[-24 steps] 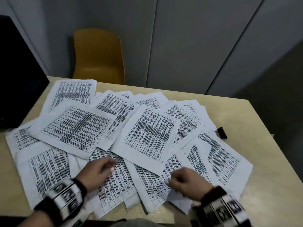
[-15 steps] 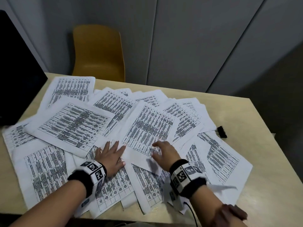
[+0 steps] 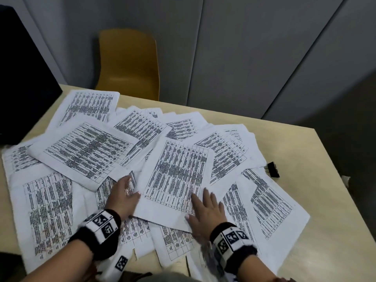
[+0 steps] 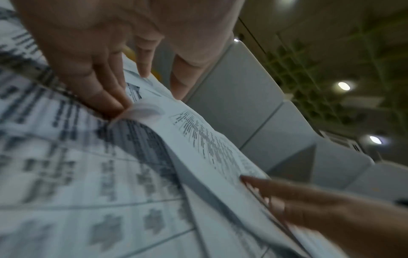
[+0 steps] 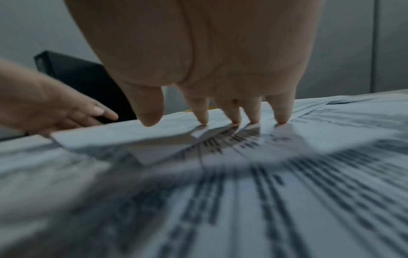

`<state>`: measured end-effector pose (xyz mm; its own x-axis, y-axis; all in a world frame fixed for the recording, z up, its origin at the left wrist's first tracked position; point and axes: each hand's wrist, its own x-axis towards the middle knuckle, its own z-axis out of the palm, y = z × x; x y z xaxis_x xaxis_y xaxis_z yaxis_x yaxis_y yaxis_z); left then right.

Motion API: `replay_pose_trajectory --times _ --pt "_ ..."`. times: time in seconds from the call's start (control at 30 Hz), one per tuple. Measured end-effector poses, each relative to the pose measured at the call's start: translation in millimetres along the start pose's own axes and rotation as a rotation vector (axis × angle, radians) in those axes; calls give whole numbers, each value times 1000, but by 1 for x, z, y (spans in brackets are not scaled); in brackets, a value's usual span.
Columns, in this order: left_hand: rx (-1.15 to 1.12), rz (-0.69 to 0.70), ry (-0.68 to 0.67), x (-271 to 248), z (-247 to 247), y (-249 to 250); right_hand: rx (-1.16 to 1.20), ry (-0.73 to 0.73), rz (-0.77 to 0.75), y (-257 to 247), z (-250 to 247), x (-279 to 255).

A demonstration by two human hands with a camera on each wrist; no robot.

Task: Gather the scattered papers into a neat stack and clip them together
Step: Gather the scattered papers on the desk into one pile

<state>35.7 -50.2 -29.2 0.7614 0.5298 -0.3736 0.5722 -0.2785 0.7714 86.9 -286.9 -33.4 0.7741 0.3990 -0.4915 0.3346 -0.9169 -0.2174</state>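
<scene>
Several printed sheets (image 3: 85, 153) lie scattered and overlapping on the beige table (image 3: 325, 210). One central sheet (image 3: 179, 171) lies on top. My left hand (image 3: 130, 188) lies flat against its left edge with the fingers straight. In the left wrist view the left hand (image 4: 132, 83) pushes at that edge, which curls up. My right hand (image 3: 203, 200) presses straight fingertips on the sheet's near right corner, as the right hand (image 5: 220, 120) also shows in the right wrist view. A black binder clip (image 3: 272, 169) sits on the table at the right of the papers, away from both hands.
A yellow chair (image 3: 128, 64) stands behind the table's far edge. A black monitor (image 3: 22, 78) stands at the far left, next to the papers. Grey wall panels (image 3: 244, 58) rise behind. Bare tabletop shows at the right, beyond the clip.
Both hands have moved forward from the near edge of the papers and flattened out. The left now lies at the central sheet's left edge, the right on its near right corner.
</scene>
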Motion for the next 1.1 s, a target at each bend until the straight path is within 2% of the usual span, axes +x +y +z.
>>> replay_pose_trajectory --times 0.13,0.2,0.27,0.33,0.4,0.47,0.53,0.6,0.7,0.77,0.83,0.9,0.93,1.03,1.1 --pt "-88 -63 47 -2 9 3 -49 -37 -150 4 2 -12" --pt "-62 -68 43 -5 9 2 102 37 -134 6 -6 -15" --pt "-34 -77 17 -9 9 -2 378 237 51 14 -19 -6" --pt "-19 -85 -11 -9 8 -7 636 394 319 24 -34 10" --pt "1 -84 -30 -6 4 -11 873 408 498 29 -45 23" --pt "37 -64 -68 -1 -1 -15 1098 385 579 23 -51 31" --pt "37 -43 -121 1 -3 -17 1223 357 633 16 -51 36" --pt "26 -34 -149 3 -5 -20 1224 377 610 13 -45 43" --pt "40 -20 -83 11 -11 -22 1062 382 480 15 -35 48" --pt "15 -22 -15 16 -17 -20 862 313 393 21 -30 45" --pt "1 -8 15 18 -19 -17 787 178 348 27 -24 39" --pt "-16 23 35 16 -17 -11 858 60 347 27 -23 30" --pt "-21 37 31 15 -15 -7 980 45 344 22 -25 24" --pt "-1 68 -64 16 -5 -1 1270 8 405 10 -27 17" --pt "11 88 -115 17 -2 0 1281 -12 361 1 -25 17"
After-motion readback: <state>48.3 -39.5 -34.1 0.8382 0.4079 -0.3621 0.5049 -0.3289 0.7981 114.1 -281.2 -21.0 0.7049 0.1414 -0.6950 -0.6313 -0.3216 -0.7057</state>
